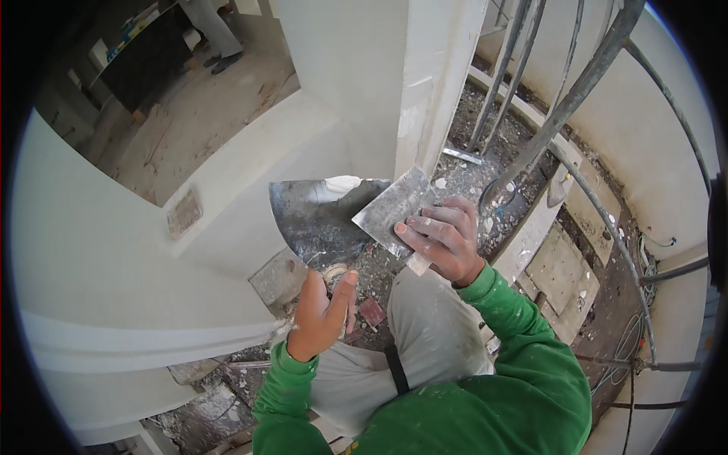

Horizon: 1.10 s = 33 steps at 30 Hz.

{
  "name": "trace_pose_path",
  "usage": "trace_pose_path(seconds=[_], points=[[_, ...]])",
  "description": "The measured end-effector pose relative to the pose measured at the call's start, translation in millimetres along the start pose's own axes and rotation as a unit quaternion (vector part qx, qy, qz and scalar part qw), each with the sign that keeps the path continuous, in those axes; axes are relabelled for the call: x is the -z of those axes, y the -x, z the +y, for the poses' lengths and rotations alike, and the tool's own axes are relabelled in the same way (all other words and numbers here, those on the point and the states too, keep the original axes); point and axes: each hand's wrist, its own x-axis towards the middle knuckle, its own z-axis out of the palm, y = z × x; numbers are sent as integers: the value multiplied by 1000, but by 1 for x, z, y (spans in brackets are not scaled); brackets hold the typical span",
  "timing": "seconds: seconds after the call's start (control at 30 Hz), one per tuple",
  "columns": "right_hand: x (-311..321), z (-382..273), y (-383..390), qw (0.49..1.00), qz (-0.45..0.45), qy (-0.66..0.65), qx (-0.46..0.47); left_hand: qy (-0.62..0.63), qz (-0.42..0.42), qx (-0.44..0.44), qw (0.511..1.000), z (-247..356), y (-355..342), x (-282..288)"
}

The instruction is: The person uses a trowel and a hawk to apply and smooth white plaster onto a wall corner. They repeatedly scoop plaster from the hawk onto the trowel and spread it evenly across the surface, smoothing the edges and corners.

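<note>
My left hand (322, 315) is closed at the near end of a wide dark metal putty blade (318, 220), whose pale handle partly shows by the fingers. A lump of white putty (343, 183) sits along the far edge of that blade. My right hand (447, 239) grips a smaller, squarish metal scraper (396, 211), its fingers spread over the plate and a light-coloured end poking out below them. One corner of the scraper overlaps the right side of the wide blade; whether they touch I cannot tell.
A white wall post (432, 91) rises just ahead. Scaffold poles (565, 98) slant across the right, above rubble-strewn ground and dusty boards (561, 277). Through an opening at the upper left, a person's legs (216, 34) stand on a dirty floor. A loose cable (629, 341) lies at right.
</note>
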Motion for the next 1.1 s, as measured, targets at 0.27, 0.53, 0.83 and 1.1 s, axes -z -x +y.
trace_pose_path(seconds=[0.27,0.53,0.83,1.1], points=[[-8,82,-2,941,119,-215,-234,-315,37,-157,935,-79,1,26],[-70,217,11,745,122,-501,-424,-61,67,117,989,-105,18,45],[-75,247,-2,758,144,-442,-457,-16,91,132,987,-93,18,38],[4,132,16,655,225,-572,-440,-77,-77,66,992,-88,28,42]])
